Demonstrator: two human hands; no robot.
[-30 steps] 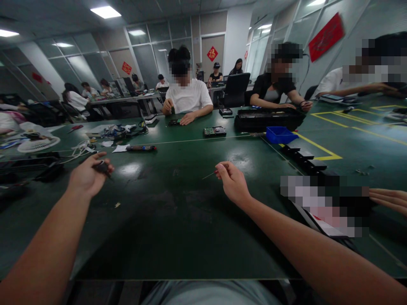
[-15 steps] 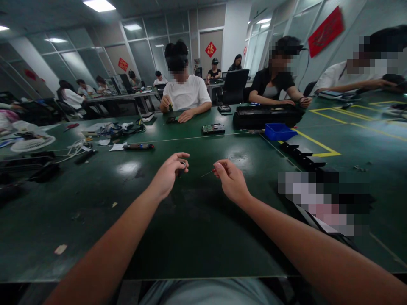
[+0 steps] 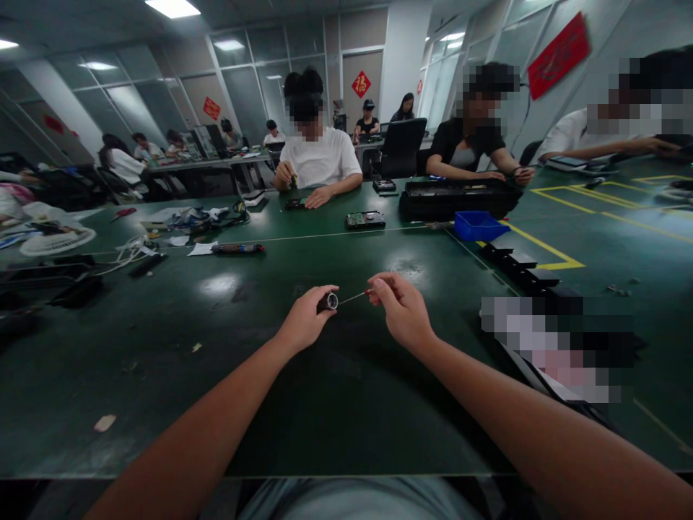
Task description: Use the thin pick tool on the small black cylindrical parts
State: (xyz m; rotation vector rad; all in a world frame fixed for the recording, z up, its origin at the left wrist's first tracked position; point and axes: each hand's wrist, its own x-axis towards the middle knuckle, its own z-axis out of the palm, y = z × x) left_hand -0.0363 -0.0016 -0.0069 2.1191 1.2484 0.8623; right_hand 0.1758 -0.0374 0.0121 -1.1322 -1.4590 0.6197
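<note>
My left hand (image 3: 301, 321) is closed around a short dark cylinder (image 3: 329, 302) whose round, light-rimmed end faces right and toward me. Between the fingertips of my right hand (image 3: 399, 309) is a thin metal rod with a small red end (image 3: 353, 297), which looks like a slim screwdriver. Its shaft points left and its tip is close beside the cylinder's rim; whether they touch I cannot tell. Both hands are above the green table (image 3: 325, 412).
Beyond my hands lie a dark pen-shaped tool (image 3: 238, 248), a circuit-board device (image 3: 366, 219) and a blue bin (image 3: 478, 226). Black stepped pieces (image 3: 520, 267) run along the right. Cables and parts (image 3: 200, 218) are heaped at left. A co-worker (image 3: 319, 159) sits opposite.
My left hand has turned and moved right, so the cylinder's round end now shows beside the rod's tip. My right hand has shifted slightly right, still pinching the rod.
</note>
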